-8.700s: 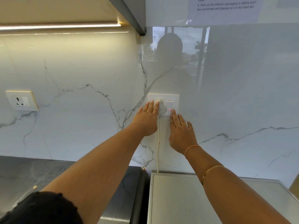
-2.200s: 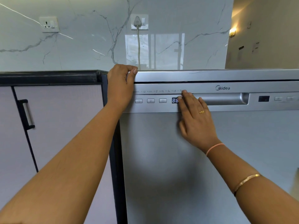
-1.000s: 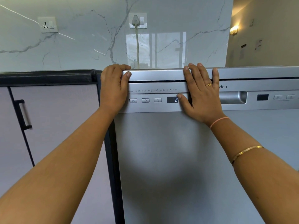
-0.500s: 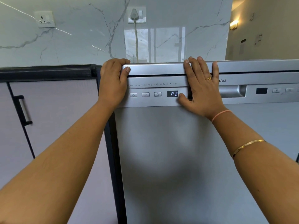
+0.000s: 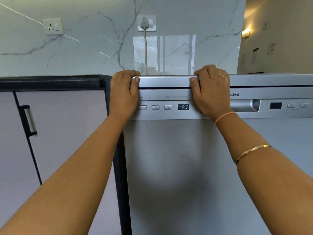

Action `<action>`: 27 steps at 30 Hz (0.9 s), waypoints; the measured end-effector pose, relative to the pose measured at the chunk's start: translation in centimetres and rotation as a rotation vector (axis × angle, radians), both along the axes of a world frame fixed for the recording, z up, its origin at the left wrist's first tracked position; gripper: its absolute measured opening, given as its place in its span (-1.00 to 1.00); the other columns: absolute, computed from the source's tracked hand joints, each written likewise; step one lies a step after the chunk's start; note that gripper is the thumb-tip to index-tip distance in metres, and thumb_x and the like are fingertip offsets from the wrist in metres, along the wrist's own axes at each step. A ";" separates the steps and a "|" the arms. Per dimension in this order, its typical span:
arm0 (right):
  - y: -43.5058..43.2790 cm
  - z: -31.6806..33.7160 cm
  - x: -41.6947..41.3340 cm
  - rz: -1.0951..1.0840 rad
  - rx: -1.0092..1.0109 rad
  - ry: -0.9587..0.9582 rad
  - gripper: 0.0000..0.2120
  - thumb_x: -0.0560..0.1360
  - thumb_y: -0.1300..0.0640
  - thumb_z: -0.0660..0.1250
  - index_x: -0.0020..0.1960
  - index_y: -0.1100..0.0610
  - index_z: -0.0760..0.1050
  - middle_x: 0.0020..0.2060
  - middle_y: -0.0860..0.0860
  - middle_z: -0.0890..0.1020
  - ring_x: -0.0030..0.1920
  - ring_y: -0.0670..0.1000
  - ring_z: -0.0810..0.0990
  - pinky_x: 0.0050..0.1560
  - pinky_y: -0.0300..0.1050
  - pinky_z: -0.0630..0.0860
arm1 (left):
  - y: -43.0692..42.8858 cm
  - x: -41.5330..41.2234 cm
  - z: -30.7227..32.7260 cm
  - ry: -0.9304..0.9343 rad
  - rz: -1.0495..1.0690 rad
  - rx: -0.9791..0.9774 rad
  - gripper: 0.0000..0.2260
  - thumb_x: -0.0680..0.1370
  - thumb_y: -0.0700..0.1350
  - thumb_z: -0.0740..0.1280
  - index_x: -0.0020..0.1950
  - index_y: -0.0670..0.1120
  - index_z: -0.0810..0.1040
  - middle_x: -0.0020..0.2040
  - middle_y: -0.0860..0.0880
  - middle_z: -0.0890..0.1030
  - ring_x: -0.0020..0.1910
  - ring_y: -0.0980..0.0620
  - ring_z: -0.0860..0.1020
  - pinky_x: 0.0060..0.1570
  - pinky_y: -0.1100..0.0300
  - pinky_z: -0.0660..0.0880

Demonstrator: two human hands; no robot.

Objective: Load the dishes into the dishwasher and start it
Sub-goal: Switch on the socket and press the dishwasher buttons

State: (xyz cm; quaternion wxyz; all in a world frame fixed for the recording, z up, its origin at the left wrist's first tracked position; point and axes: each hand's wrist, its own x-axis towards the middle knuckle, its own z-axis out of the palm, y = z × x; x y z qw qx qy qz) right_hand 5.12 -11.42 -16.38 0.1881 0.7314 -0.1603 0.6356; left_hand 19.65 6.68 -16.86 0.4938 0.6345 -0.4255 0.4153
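A silver dishwasher fills the middle of the head view, its door closed. Its control strip has three buttons and a small display reading P2. My left hand curls over the dishwasher's top edge at its left corner, thumb on the front. My right hand grips the same top edge further right, fingers over the top and thumb on the front, partly covering the brand name. The recessed door handle lies just right of that hand.
A grey cabinet door with a dark handle stands left of the dishwasher under a black countertop. On the marble wall behind, a plug with a white cord sits in a socket; a second socket is further left.
My right hand has gone from lying flat against the front panel to hooking its fingers over the top edge. The display still reads P2. The left hand stays at the corner.
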 end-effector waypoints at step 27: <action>1.2 0.2 0.4 0.245 0.257 -0.140 -0.76 0.59 0.13 0.20 -0.16 0.22 0.51 -0.20 0.05 0.62 -0.12 0.01 0.49 0.13 -0.09 0.26 | -0.6 -1.0 -0.1 -0.007 0.019 -0.093 -0.79 0.62 -0.25 0.15 0.06 -0.30 0.56 0.01 -0.01 0.51 0.13 -0.11 0.47 0.22 -0.13 0.39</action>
